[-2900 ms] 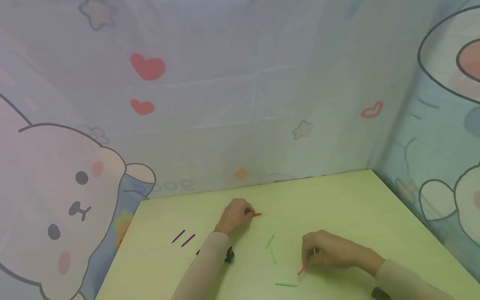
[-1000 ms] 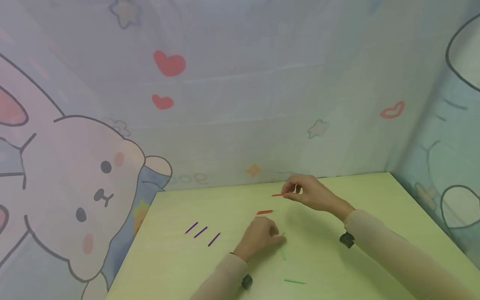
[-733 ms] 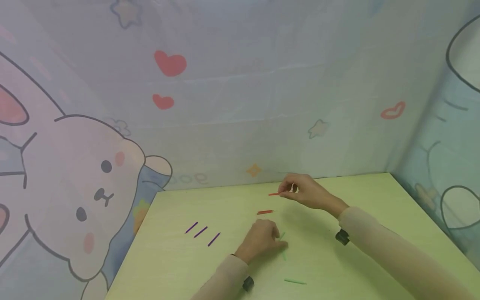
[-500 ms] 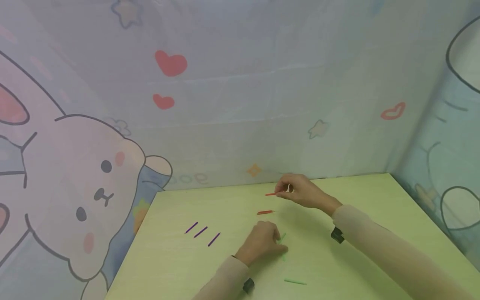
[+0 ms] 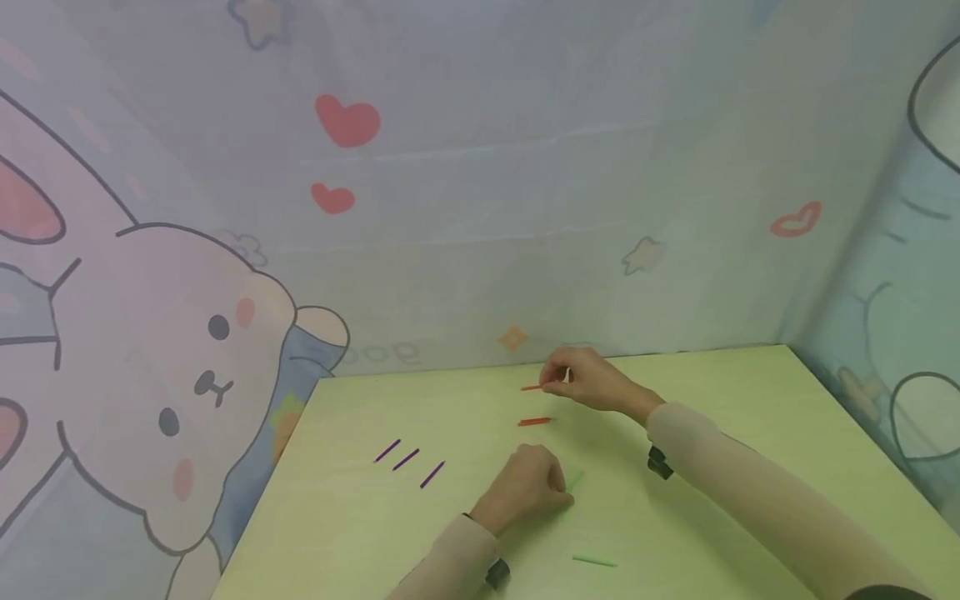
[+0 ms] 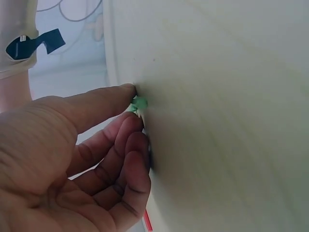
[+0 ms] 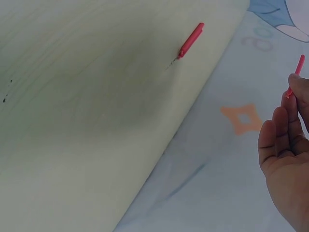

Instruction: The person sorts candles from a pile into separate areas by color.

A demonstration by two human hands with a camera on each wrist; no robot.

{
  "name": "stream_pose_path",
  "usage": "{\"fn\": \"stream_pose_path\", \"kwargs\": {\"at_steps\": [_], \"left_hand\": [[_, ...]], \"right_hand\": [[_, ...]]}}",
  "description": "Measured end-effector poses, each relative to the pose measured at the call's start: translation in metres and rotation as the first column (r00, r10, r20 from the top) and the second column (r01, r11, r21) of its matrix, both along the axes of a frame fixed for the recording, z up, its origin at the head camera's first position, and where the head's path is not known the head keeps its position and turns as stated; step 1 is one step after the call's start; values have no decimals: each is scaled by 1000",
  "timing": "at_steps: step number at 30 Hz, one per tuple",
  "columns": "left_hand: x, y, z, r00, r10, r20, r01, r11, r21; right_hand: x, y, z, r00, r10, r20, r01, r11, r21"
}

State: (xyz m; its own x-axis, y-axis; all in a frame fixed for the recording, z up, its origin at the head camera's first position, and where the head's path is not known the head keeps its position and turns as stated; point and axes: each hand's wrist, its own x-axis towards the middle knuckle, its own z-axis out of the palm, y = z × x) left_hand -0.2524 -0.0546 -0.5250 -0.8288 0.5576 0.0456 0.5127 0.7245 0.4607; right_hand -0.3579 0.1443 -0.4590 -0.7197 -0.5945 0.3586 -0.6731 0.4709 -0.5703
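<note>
My left hand (image 5: 525, 487) rests low on the table. Its thumb and index finger pinch green candles (image 6: 140, 103), seen end-on in the left wrist view and partly hidden by the fingers; one green candle (image 5: 574, 481) sticks out past the fingers in the head view. Over the far part of the table, my right hand (image 5: 588, 379) pinches a thin red candle (image 7: 300, 65) between thumb and fingertips, raised off the surface. Just in front of it, two red candles (image 5: 534, 422) lie side by side on the table, also visible as a red pair (image 7: 191, 40) in the right wrist view.
Three purple candles (image 5: 406, 459) lie slanted and spaced apart on the left of the pale yellow-green table (image 5: 705, 392). Another green candle (image 5: 595, 561) lies near the front. A printed cloth (image 5: 480, 208) hangs along the table's back edge.
My right hand has carried a red candle from the front right to the far side, then slid left. My left hand left the red pair and closed on the green candles, drawing them together.
</note>
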Motion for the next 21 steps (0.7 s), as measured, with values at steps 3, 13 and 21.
{"fn": "stream_pose_path", "kwargs": {"at_steps": [3, 13, 21], "left_hand": [[2, -2, 1, 1000, -17, 4, 17, 1000, 8], [7, -11, 9, 997, -79, 13, 80, 997, -4], [8, -18, 4, 989, -144, 22, 144, 989, 26]], "right_hand": [[-2, -2, -4, 1000, -9, 10, 9, 1000, 23], [-11, -9, -19, 996, -37, 80, 30, 996, 78], [-19, -14, -34, 993, -5, 119, -8, 994, 110]]}}
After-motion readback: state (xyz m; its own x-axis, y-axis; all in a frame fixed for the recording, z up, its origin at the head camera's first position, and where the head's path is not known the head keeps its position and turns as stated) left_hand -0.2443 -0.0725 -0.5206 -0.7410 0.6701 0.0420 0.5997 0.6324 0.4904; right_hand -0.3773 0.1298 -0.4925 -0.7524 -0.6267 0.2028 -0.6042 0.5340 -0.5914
